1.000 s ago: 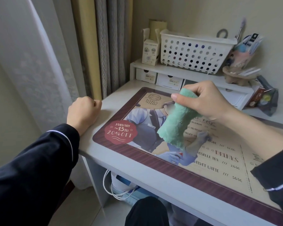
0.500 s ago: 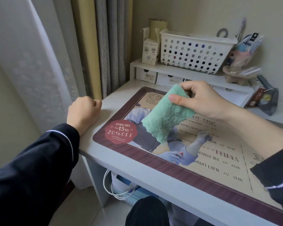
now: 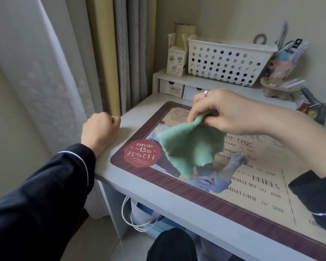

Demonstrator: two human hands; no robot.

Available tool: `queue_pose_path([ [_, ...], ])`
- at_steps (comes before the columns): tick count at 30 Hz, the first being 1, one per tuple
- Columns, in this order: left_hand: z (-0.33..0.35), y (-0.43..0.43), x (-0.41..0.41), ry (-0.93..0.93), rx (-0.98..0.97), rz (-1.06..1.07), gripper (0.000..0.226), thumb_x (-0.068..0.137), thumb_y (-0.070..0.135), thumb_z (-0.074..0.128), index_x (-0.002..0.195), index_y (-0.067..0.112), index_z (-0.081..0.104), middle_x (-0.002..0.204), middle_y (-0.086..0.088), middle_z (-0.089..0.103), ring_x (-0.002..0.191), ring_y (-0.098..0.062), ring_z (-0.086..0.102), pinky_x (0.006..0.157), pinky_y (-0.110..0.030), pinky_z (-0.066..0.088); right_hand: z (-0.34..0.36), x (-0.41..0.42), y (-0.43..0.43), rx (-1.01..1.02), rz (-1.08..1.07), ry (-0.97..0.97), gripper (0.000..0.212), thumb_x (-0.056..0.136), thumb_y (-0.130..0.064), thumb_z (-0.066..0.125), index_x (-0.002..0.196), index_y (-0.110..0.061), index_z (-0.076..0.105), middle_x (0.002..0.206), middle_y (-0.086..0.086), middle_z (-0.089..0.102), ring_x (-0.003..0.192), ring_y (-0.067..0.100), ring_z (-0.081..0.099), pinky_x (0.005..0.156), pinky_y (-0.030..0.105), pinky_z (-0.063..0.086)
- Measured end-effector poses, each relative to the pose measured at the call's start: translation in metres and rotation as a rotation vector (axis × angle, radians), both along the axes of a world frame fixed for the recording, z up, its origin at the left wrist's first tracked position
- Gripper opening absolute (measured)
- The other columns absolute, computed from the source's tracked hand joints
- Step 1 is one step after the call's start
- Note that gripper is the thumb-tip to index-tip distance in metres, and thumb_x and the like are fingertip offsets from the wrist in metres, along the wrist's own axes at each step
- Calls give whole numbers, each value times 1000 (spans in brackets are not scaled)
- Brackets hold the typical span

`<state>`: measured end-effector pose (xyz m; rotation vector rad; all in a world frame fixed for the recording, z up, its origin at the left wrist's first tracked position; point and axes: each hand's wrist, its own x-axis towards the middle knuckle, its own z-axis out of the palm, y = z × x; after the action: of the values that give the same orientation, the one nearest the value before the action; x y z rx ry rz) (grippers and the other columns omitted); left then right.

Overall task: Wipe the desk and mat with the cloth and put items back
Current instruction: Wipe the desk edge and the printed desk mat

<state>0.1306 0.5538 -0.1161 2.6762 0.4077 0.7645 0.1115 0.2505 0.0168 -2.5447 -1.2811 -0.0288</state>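
Observation:
A green fluffy cloth (image 3: 190,147) hangs spread out above the printed desk mat (image 3: 252,187), which covers most of the white desk (image 3: 132,117). My right hand (image 3: 226,112) pinches the cloth's top edge, knuckles up, a ring on one finger. The cloth's lower corner hangs just over the mat's picture; I cannot tell if it touches. My left hand (image 3: 100,130) is a closed fist holding nothing, resting on the desk's left corner beside the mat.
A white perforated basket (image 3: 228,61) and small boxes (image 3: 176,60) sit on a low drawer shelf (image 3: 177,80) at the back. Stationery and a holder (image 3: 282,72) crowd the back right. Curtains (image 3: 132,53) hang at the left. White cables (image 3: 135,221) lie under the desk.
The cloth has opened from a hanging roll into a spread sheet. My right hand turned over, knuckles up, and shifted slightly left. My left fist stayed put.

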Motion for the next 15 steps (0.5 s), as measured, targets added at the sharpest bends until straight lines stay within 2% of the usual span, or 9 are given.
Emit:
queue_pose_path([
  [2, 0, 1, 0, -3, -1, -4, 39, 84, 21, 40, 49, 5, 33, 53, -13, 41, 57, -36, 42, 58, -34, 35, 2, 2, -1, 5, 4, 19, 47, 78, 11, 50, 76, -32, 68, 85, -16, 54, 87, 0, 53, 71, 15, 40],
  [4, 0, 1, 0, -6, -3, -7, 39, 83, 21, 40, 49, 5, 32, 53, -13, 41, 56, -36, 41, 58, -34, 35, 4, 4, -3, 53, -20, 75, 49, 76, 15, 44, 69, -28, 66, 85, -12, 53, 85, 3, 54, 69, 19, 46],
  [7, -2, 1, 1, -9, 5, -4, 38, 82, 20, 40, 49, 4, 32, 52, -14, 41, 55, -36, 40, 57, -33, 33, 2, 9, -6, 166, -68, 195, 47, 78, 15, 39, 69, -24, 63, 80, -9, 55, 70, 16, 61, 57, 38, 56],
  [10, -2, 2, 1, -9, 10, 2, 38, 82, 20, 40, 48, 4, 32, 52, -14, 41, 55, -36, 41, 57, -33, 33, -2, 13, -7, 249, -72, 253, 45, 81, 15, 34, 72, -23, 58, 75, 2, 57, 62, 33, 60, 51, 49, 55],
  [12, -3, 2, 2, -8, 13, 3, 38, 82, 20, 40, 49, 4, 32, 52, -14, 41, 55, -36, 42, 56, -33, 32, -5, 16, -8, 307, -76, 333, 42, 82, 16, 31, 75, -19, 52, 76, 14, 54, 58, 38, 57, 48, 46, 49],
  [15, -3, 3, 3, -5, 17, 0, 38, 82, 20, 40, 49, 3, 33, 52, -14, 42, 55, -36, 43, 56, -33, 31, -10, 21, -11, 431, -91, 506, 41, 87, 18, 28, 73, -18, 43, 68, 8, 48, 57, 25, 49, 49, 37, 34],
])
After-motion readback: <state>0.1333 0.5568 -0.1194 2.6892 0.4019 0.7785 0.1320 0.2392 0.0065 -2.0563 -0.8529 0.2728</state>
